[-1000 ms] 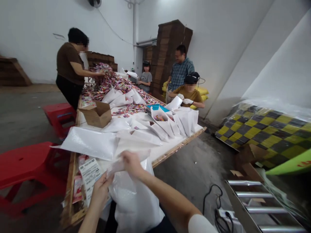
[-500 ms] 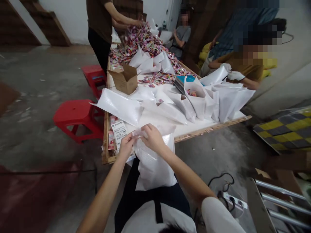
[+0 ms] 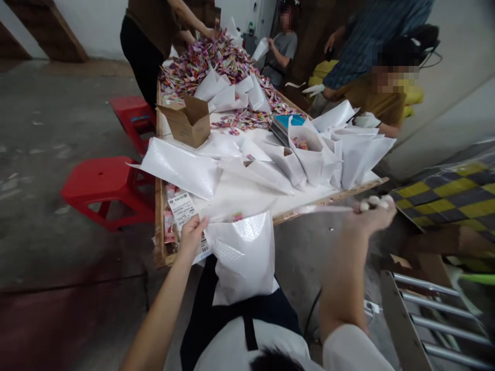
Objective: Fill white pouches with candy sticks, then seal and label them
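Observation:
A white padded bag hangs over the near edge of the table, resting on my lap. My left hand pinches its top left corner, fingers closed. My right hand is out to the right, past the table's corner, fingers closed on a thin pale strip that stretches back towards the bag's mouth. A few coloured sweets show at the bag's opening. The right hand is blurred by motion.
Several white bags, a cardboard box and a heap of coloured sweets cover the table. Other people work at its far end and right side. Red stools stand left. A roller conveyor is at the right.
My right hand has swung from the bag's mouth far out to the right, drawing a thin strip with it. The left hand stays on the bag's corner. The view dropped lower.

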The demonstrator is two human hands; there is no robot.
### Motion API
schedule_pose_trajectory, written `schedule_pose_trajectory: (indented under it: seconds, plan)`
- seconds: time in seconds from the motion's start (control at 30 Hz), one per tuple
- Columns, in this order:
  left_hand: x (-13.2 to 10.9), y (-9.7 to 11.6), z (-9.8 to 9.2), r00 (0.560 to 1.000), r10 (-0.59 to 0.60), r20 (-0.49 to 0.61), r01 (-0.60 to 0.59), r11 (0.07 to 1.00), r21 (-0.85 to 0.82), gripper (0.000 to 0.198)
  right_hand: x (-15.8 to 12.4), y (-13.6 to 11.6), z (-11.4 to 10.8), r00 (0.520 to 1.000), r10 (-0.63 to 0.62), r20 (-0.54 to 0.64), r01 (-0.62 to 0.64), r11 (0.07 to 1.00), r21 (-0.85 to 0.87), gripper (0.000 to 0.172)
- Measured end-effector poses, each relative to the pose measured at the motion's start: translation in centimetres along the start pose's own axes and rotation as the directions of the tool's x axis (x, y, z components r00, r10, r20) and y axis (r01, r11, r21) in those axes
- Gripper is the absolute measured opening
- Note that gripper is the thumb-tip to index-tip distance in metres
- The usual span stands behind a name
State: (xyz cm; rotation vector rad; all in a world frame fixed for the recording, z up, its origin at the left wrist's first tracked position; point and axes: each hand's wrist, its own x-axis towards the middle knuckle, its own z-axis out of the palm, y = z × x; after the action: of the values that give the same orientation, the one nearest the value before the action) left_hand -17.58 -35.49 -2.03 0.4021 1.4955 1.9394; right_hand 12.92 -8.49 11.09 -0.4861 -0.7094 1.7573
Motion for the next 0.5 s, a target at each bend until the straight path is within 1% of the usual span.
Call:
schedule_pose_trajectory:
  seconds: [0.03, 0.07, 0.1, 0.13, 0.17, 0.2, 0.23, 0.27, 0.3, 0.33, 0.37, 0.4, 0.43, 0.47, 0.5]
  plan:
    - [-0.1, 0.1, 0.1, 1.0, -0.013, 0.02, 0.013, 1.0, 0.005, 0.054, -1.0, -1.1, -2.7, 0.999, -0.044, -0.005, 0.041, 0.96, -0.279, 0.063]
    - [-0.3, 0.1, 0.3, 0.999, -0.035, 0.041, 0.035, 0.999, 0.019, 0.06, -2.3, -1.4, -5.4, 0.995, -0.095, -0.013, 0.07, 0.818, -0.571, 0.057]
    - [-0.4, 0.0, 0.4, 0.996, -0.065, 0.055, 0.063, 0.997, 0.039, 0.065, -3.8, -0.9, -7.9, 0.99, -0.134, -0.036, 0.056, 0.622, -0.781, 0.049]
    - [-0.5, -0.1, 0.5, 0.993, -0.099, 0.06, 0.096, 0.994, 0.058, 0.067, -5.3, 0.1, -10.1, 0.984, -0.169, -0.052, 0.022, 0.406, -0.914, 0.039]
    - [-0.6, -0.3, 0.6, 0.989, -0.136, 0.052, 0.132, 0.989, 0.072, 0.069, -6.7, 1.5, -11.7, 0.982, -0.18, -0.053, -0.011, 0.227, -0.974, 0.028]
    - [-0.7, -0.5, 0.7, 0.985, -0.167, 0.033, 0.164, 0.983, 0.082, 0.069, -7.9, 3.1, -12.5, 0.986, -0.162, -0.04, -0.02, 0.12, -0.993, 0.015]
    - [-0.8, -0.8, 0.9, 0.982, -0.187, 0.006, 0.186, 0.979, 0.082, 0.069, -8.7, 4.7, -12.5, 0.992, -0.129, 0.01, 0.012, 0.017, -1.0, 0.004]
    - [-0.9, -0.9, 1.0, 0.981, -0.192, -0.023, 0.193, 0.978, 0.077, 0.07, -9.4, 6.1, -11.7, 0.993, -0.07, 0.093, 0.091, -0.033, -0.995, 0.008]
    - [-1.0, -1.1, 1.3, 0.982, -0.183, -0.044, 0.186, 0.98, 0.072, 0.07, -9.7, 7.4, -10.1, 0.978, 0.002, 0.206, 0.206, -0.013, -0.978, 0.018]
    - [-1.2, -1.2, 1.5, 0.985, -0.166, -0.056, 0.17, 0.983, 0.07, 0.07, -9.8, 8.4, -7.9, 0.938, 0.062, 0.34, 0.338, 0.043, -0.94, 0.024]
    - [-1.5, -1.2, 1.8, 0.988, -0.144, -0.057, 0.148, 0.987, 0.067, 0.07, -9.7, 9.2, -5.2, 0.869, 0.108, 0.483, 0.473, 0.106, -0.875, 0.028]
    - [-1.7, -1.1, 2.1, 0.991, -0.122, -0.054, 0.126, 0.99, 0.062, 0.07, -9.5, 9.9, -2.4, 0.782, 0.153, 0.604, 0.586, 0.151, -0.796, 0.029]
    - [-2.1, -1.1, 2.4, 0.993, -0.105, -0.045, 0.107, 0.992, 0.059, 0.07, -9.3, 10.5, 0.3, 0.683, 0.228, 0.694, 0.672, 0.177, -0.72, 0.031]
    - [-2.4, -1.0, 2.6, 0.996, -0.086, -0.039, 0.088, 0.994, 0.059, 0.069, -9.1, 11.1, 2.8, 0.586, 0.316, 0.746, 0.733, 0.186, -0.654, 0.032]
    - [-2.7, -0.9, 2.8, 0.997, -0.062, -0.041, 0.065, 0.996, 0.058, 0.068, -8.9, 11.7, 4.9, 0.502, 0.402, 0.766, 0.776, 0.183, -0.604, 0.034]
